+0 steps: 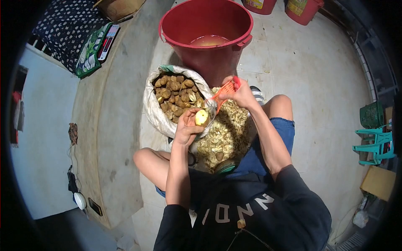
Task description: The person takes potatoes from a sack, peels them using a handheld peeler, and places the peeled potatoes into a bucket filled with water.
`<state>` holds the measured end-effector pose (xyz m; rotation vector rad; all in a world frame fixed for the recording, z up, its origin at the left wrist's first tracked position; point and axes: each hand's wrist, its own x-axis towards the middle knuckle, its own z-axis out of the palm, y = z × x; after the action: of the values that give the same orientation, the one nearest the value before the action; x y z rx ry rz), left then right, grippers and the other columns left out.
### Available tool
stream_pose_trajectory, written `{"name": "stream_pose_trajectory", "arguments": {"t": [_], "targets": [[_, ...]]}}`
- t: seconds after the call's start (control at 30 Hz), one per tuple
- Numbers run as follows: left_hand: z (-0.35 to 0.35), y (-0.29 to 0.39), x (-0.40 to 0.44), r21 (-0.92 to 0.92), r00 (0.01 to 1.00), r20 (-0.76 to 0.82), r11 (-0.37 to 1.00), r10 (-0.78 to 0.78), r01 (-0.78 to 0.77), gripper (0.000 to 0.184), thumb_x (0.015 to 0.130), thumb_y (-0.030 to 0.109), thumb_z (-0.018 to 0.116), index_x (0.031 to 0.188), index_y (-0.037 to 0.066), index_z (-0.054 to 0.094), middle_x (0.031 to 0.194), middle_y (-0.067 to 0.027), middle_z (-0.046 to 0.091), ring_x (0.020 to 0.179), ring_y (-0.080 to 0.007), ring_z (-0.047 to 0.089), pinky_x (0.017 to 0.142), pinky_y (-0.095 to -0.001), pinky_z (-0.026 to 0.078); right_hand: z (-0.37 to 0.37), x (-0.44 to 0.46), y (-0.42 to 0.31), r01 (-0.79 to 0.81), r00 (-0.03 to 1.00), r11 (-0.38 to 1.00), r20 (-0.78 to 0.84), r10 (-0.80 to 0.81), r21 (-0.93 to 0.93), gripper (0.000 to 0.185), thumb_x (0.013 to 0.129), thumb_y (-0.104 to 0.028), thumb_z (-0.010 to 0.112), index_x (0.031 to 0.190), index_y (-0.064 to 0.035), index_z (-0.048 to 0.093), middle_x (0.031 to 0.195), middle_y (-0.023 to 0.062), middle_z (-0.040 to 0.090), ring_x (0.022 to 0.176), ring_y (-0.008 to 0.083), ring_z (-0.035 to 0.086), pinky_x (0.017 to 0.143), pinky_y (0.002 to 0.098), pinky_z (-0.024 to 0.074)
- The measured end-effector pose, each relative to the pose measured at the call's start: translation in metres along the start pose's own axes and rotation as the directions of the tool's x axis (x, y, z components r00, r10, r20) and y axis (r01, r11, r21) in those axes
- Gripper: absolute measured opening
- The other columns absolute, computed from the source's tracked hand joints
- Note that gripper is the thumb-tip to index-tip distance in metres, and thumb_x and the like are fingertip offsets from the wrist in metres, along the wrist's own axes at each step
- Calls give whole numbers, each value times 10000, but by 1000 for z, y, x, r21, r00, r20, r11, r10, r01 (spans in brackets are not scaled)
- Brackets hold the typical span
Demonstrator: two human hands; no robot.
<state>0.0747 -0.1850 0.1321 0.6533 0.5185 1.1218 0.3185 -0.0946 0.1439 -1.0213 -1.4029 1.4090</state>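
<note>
My left hand (188,127) is closed around a partly peeled potato (202,118), whose bare side shows pale yellow. In my right hand (242,94) is an orange-red peeler (226,90), its head beside the potato; whether the blade touches it I cannot tell. Beneath my hands lies a big heap of potato peelings (228,125) between my legs. A white sack (157,111) with its top rolled open stands to the left, full of unpeeled brown potatoes (176,93).
A large red bucket (205,54) with some liquid in it stands just beyond the sack. Farther off are more red buckets (305,10). Teal stools (374,144) and a green basket (371,115) are at the right; a concrete ledge (119,125) runs along the left.
</note>
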Motion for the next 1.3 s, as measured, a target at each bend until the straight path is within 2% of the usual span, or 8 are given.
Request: {"name": "stream_pose_trajectory", "arguments": {"t": [0.07,0.27,0.33,0.5,0.6,0.73,0.87,1.3], "targets": [[7,-2,-1,169,998,-63,985,25,-14,710,550,-126,787,1198,-6,523,1114,-91,611,1065,-213,602,980,-352,481,26,-15,-18,203,974,969,127,-185,-143,453,644,-65,883,983,-12,588,899,10,629,838,71,583,754,254,503],[3,-3,-1,-66,1000,26,998,1,1,712,569,-70,812,1210,-7,509,1161,-101,600,1095,-217,593,991,-342,473,6,-8,-20,-81,992,997,-96,80,-3,483,619,-109,906,977,-18,595,873,-17,608,848,85,545,787,269,476],[10,-5,-2,44,998,-30,998,55,-54,688,595,-53,795,1216,-13,501,1154,-114,604,1079,-221,602,997,-344,468,27,-22,-35,186,981,939,104,-162,-290,470,636,-96,896,977,-10,584,854,-1,621,839,88,570,762,266,489],[1,-9,-4,-124,999,-38,992,35,-39,686,636,-35,779,1248,8,472,1168,-107,592,1087,-212,594,998,-340,463,3,-7,-11,13,999,992,-37,-8,125,422,674,-36,858,983,-5,572,842,21,635,791,84,597,710,254,502],[7,-14,-1,34,993,-53,994,106,-105,659,663,-60,749,1255,9,466,1169,-110,593,1088,-219,595,999,-341,463,28,-22,-29,164,986,964,54,-156,-210,412,668,-72,870,960,-8,586,841,19,626,788,80,588,716,252,493],[10,-7,-4,-214,997,-19,974,73,-76,677,672,-54,765,1274,10,461,1179,-101,585,1096,-207,585,992,-330,463,4,-8,-18,-31,994,1000,-109,31,2,431,655,-64,874,972,-14,585,868,33,650,812,92,611,738,250,505],[6,-13,-2,-40,993,-26,992,115,-116,653,701,-36,756,1282,9,460,1170,-106,586,1090,-220,586,1010,-341,449,23,-16,-14,191,982,968,32,-188,-161,443,648,-26,867,974,-12,568,879,46,655,796,105,634,723,264,527],[8,-9,-4,77,992,-36,990,125,-122,612,720,8,758,1256,2,462,1169,-112,571,1098,-228,573,1009,-350,447,21,-19,-24,67,998,996,-1,-68,-63,420,677,-49,859,980,-19,570,827,15,640,778,88,605,696,254,507]]}}
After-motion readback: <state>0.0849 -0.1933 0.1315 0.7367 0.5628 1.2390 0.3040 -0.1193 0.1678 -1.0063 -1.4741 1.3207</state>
